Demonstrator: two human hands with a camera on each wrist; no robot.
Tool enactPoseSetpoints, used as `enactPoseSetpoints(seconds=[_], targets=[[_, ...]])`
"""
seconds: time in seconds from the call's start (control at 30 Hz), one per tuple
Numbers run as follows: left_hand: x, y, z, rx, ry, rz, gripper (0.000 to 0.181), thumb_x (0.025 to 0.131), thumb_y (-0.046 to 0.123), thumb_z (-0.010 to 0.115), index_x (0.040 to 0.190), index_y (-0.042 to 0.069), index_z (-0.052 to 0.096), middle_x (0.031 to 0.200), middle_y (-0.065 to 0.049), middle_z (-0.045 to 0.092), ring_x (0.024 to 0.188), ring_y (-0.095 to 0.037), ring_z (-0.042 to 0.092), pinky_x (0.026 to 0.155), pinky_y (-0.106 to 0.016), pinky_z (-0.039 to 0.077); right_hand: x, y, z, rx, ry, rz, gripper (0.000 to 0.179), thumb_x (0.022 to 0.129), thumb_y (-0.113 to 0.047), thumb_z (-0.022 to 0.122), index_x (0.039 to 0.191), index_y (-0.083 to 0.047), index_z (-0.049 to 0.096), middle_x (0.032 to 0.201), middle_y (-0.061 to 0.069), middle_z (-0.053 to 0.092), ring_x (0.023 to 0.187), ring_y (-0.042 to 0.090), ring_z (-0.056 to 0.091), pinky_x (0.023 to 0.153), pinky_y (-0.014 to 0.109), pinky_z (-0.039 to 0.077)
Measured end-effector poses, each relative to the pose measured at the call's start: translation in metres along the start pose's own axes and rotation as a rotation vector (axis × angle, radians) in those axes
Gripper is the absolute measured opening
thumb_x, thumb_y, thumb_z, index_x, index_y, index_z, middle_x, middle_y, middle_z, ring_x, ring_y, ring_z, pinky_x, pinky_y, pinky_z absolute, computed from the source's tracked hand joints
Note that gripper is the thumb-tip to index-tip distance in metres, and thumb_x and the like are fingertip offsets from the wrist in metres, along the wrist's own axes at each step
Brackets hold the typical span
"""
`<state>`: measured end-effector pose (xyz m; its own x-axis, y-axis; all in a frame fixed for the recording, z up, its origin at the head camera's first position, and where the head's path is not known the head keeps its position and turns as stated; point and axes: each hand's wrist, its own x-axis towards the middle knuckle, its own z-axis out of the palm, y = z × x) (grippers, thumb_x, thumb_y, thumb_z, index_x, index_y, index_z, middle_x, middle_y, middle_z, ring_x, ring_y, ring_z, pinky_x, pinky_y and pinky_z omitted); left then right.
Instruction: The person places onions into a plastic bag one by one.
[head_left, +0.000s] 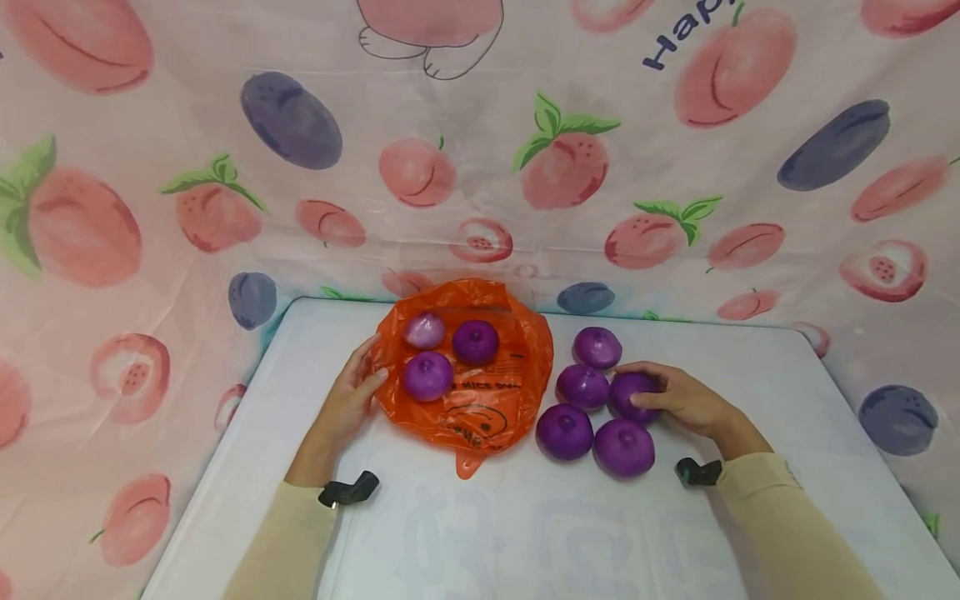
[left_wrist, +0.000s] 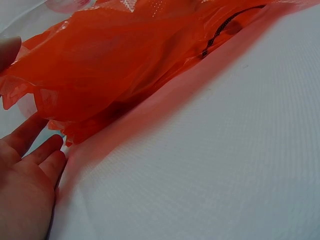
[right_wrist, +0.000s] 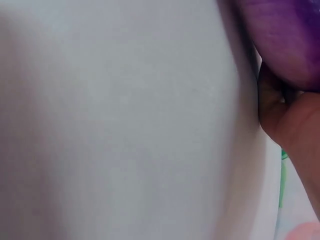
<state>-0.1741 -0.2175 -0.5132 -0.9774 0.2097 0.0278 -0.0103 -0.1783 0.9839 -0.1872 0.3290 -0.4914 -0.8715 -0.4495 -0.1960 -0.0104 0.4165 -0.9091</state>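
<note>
Around a red onion [head_left: 630, 402] on the table, the fingers and thumb of my right hand [head_left: 686, 400] are curled, gripping it. That onion [right_wrist: 285, 45] fills the upper right corner of the right wrist view. Several more red onions [head_left: 565, 432] sit grouped beside it. An orange plastic bag [head_left: 517, 417] lies spread with its mouth up, and 3 red onions [head_left: 428, 376] show inside it. My left hand [head_left: 352, 398] is at the bag's left edge, its thumb and relaxed fingers on either side of the plastic [left_wrist: 100, 65].
The white table [head_left: 480, 542] extends toward me in front of the bag and onions. Behind it hangs a pink fruit-print cloth [head_left: 465, 192]. A black strap-like piece [head_left: 348, 490] is on my left wrist, another [head_left: 699, 472] on my right.
</note>
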Motion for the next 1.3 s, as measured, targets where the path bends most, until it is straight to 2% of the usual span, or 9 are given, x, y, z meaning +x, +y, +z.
enactPoseSetpoints(seconds=[0.17, 0.27, 0.43, 0.57, 0.77, 0.97, 1.1, 1.2, 1.3], targets=[[0.0, -0.001, -0.001, 0.007, 0.0, 0.001, 0.062, 0.106, 0.016, 0.055, 0.162, 0.024, 0.028, 0.167, -0.009, 0.025, 0.14, -0.01, 0.042, 0.106, -0.017, 0.048, -0.002, -0.001, -0.002, 0.098, 0.047, 0.013, 0.051, 0.098, -0.008, 0.066, 0.145, 0.002, 0.05, 0.134, -0.003, 0.058, 0.118, 0.003, 0.057, 0.097, 0.014, 0.047], [0.001, -0.001, 0.0, -0.005, 0.0, 0.0, 0.062, 0.106, 0.014, 0.055, 0.161, 0.023, 0.028, 0.167, -0.009, 0.026, 0.139, -0.01, 0.044, 0.106, -0.018, 0.048, -0.004, -0.005, -0.003, 0.173, 0.054, 0.009, 0.051, 0.099, -0.006, 0.064, 0.146, 0.003, 0.047, 0.132, -0.007, 0.057, 0.118, 0.004, 0.057, 0.097, 0.017, 0.051], [0.001, -0.001, 0.0, -0.014, 0.0, 0.006, 0.062, 0.106, 0.013, 0.054, 0.161, 0.023, 0.028, 0.166, -0.009, 0.027, 0.138, -0.009, 0.045, 0.105, -0.018, 0.049, -0.003, -0.021, -0.004, 0.285, 0.068, 0.024, 0.05, 0.102, -0.006, 0.06, 0.149, -0.002, 0.045, 0.133, -0.003, 0.053, 0.116, 0.007, 0.062, 0.093, 0.025, 0.058], [0.001, -0.002, 0.0, -0.015, -0.003, 0.016, 0.062, 0.106, 0.012, 0.054, 0.161, 0.022, 0.028, 0.166, -0.009, 0.027, 0.138, -0.009, 0.046, 0.106, -0.018, 0.048, -0.001, -0.035, -0.002, 0.338, 0.074, 0.002, 0.05, 0.105, -0.008, 0.055, 0.151, -0.001, 0.04, 0.135, 0.004, 0.047, 0.114, 0.011, 0.065, 0.091, 0.032, 0.061], [0.001, -0.002, -0.001, -0.007, -0.007, 0.027, 0.062, 0.106, 0.013, 0.054, 0.161, 0.022, 0.028, 0.165, -0.009, 0.028, 0.138, -0.009, 0.045, 0.106, -0.018, 0.048, 0.002, -0.059, 0.006, 0.416, 0.026, -0.059, 0.047, 0.11, -0.015, 0.045, 0.153, 0.0, 0.035, 0.133, 0.002, 0.054, 0.111, 0.018, 0.07, 0.087, 0.042, 0.062], [0.001, -0.001, 0.0, -0.008, -0.006, 0.013, 0.062, 0.106, 0.014, 0.054, 0.161, 0.023, 0.028, 0.166, -0.008, 0.028, 0.139, -0.011, 0.044, 0.106, -0.019, 0.049, 0.007, -0.078, 0.016, 0.411, -0.009, -0.102, 0.041, 0.11, -0.016, 0.046, 0.15, -0.008, 0.044, 0.137, 0.0, 0.051, 0.115, 0.015, 0.066, 0.087, 0.041, 0.062], [0.001, 0.0, 0.001, -0.005, 0.005, 0.005, 0.062, 0.106, 0.015, 0.055, 0.161, 0.024, 0.029, 0.165, -0.007, 0.029, 0.139, -0.011, 0.044, 0.106, -0.018, 0.048, 0.011, -0.087, 0.023, 0.376, -0.026, -0.117, 0.049, 0.105, -0.008, 0.054, 0.152, -0.011, 0.042, 0.142, 0.006, 0.048, 0.121, 0.018, 0.061, 0.093, 0.037, 0.06], [0.001, 0.0, 0.0, -0.003, 0.006, 0.006, 0.062, 0.106, 0.014, 0.054, 0.161, 0.022, 0.028, 0.165, -0.008, 0.029, 0.139, -0.01, 0.044, 0.106, -0.018, 0.048, 0.015, -0.095, 0.028, 0.286, -0.008, -0.107, 0.063, 0.098, -0.004, 0.065, 0.154, -0.015, 0.04, 0.146, 0.011, 0.046, 0.125, 0.023, 0.057, 0.098, 0.031, 0.057], [0.001, -0.001, 0.0, -0.006, 0.005, 0.004, 0.062, 0.106, 0.014, 0.054, 0.161, 0.022, 0.028, 0.165, -0.008, 0.029, 0.139, -0.01, 0.044, 0.106, -0.018, 0.048, 0.017, -0.105, 0.035, 0.138, 0.028, -0.086, 0.073, 0.092, -0.009, 0.074, 0.155, -0.022, 0.04, 0.147, 0.013, 0.047, 0.126, 0.027, 0.057, 0.1, 0.03, 0.055]])
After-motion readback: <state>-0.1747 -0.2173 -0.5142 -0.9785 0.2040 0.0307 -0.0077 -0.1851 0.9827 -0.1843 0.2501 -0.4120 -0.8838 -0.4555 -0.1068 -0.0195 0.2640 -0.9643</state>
